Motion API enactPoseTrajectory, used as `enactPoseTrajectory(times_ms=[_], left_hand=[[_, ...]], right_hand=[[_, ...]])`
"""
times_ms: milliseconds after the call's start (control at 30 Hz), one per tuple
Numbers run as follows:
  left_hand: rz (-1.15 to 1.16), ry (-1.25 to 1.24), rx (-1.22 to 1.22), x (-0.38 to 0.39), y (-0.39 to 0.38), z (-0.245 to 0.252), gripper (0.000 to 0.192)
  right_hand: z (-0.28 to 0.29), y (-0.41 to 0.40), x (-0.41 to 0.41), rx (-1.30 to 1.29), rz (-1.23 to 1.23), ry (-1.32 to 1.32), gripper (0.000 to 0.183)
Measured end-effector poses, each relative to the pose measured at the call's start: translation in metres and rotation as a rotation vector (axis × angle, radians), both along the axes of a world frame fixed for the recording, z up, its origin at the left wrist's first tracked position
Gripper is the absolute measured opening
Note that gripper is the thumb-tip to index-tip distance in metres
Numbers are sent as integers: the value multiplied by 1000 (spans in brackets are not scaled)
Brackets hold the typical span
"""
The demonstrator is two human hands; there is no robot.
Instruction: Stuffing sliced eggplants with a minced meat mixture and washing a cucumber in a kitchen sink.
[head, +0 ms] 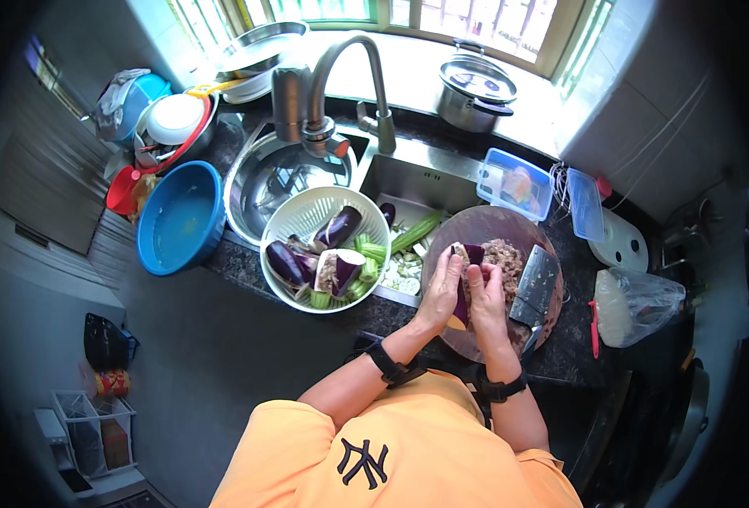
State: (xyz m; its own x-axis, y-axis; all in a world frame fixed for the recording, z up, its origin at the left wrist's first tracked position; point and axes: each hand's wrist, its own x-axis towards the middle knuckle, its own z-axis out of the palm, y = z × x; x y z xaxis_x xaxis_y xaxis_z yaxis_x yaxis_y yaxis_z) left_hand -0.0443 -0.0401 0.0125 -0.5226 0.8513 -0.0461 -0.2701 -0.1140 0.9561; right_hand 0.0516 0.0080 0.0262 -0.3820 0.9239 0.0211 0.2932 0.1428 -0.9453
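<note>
My left hand and my right hand hold a piece of purple eggplant between them, above a round wooden chopping board. Some filling shows in the eggplant's upper part. Minced meat lies on the board just beyond my right hand. A cleaver rests at the board's right side, its handle toward me. Left of the board, a white colander holds eggplant pieces, some with filling in them, and green gourd pieces.
Behind the colander are a metal basin, a faucet and a sink with a green gourd and peelings. A blue basin stands left. Right are a plastic container, a bag and a red-handled tool.
</note>
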Motion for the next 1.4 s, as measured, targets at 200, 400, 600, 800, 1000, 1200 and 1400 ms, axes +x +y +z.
enactPoseTrajectory(times_ms=[200, 400, 600, 800, 1000, 1200, 1400], left_hand=[[-20, -9, -181, -78, -51, 50, 68], [31, 383, -447, -202, -88, 79, 87], [-34, 782, -914, -296, -83, 55, 79], [-175, 849, -895, -319, -78, 17, 60], [-196, 1219, -922, -325, -72, -19, 52], [-82, 1475, -850, -294, -93, 42, 42], [-51, 1125, -301, -194, -87, 96, 24]], right_hand=[[24, -1, 21, -170, -53, 165, 50], [0, -8, 41, -351, -129, 116, 32], [-8, -22, 31, -301, -171, 106, 32], [-10, -34, 32, -285, -257, 103, 32], [-6, -43, 37, -278, -353, 92, 32], [39, -33, 55, 124, -412, 75, 13], [37, -22, 57, 290, -538, 108, 10]])
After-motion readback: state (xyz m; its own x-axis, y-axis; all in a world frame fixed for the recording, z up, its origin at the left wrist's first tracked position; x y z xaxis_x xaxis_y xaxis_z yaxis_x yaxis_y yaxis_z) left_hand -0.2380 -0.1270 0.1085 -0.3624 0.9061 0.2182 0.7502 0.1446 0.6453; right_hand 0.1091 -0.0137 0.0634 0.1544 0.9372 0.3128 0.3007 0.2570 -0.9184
